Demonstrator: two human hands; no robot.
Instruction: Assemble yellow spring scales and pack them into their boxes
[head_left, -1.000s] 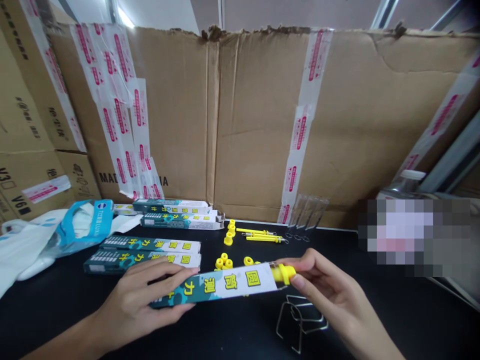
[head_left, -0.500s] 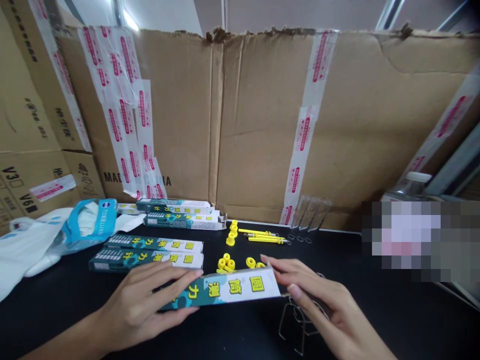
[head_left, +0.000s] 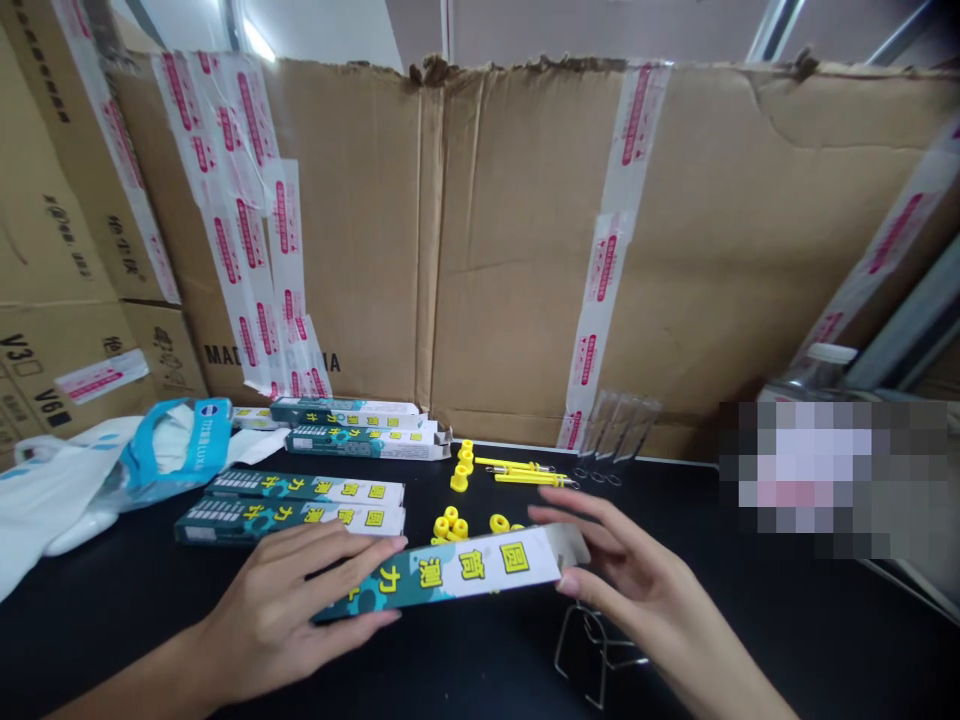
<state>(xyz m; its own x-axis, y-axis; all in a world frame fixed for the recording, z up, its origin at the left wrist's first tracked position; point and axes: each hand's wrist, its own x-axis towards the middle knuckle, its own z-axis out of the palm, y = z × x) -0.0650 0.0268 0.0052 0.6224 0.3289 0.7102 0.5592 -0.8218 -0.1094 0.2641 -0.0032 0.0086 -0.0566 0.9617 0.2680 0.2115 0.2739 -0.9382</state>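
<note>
My left hand (head_left: 300,600) is closed around a slim green-and-white spring scale box (head_left: 480,562) with yellow Chinese characters, tilted slightly up to the right. At its right end a grey-white flap (head_left: 571,547) sticks out. Around that end is my right hand (head_left: 630,570), thumb at the lower corner and other fingers behind the flap, the index stretched above. Behind the box are yellow plastic caps (head_left: 451,522), some partly hidden by it. Bent metal wire hooks (head_left: 600,640) lie under my right hand. The inside of the box does not show.
Two similar boxes (head_left: 300,518) lie left, and more boxes (head_left: 360,440) stand behind. Yellow rods with springs (head_left: 529,474) and clear tubes (head_left: 619,430) lie farther back. A blue-and-white plastic package (head_left: 180,445) sits left. A cardboard wall (head_left: 510,250) closes off the black table's back.
The flap at the box's right end now stands out to the right, where it was hardly visible before. My right fingers have spread and lifted slightly; my left hand keeps its hold.
</note>
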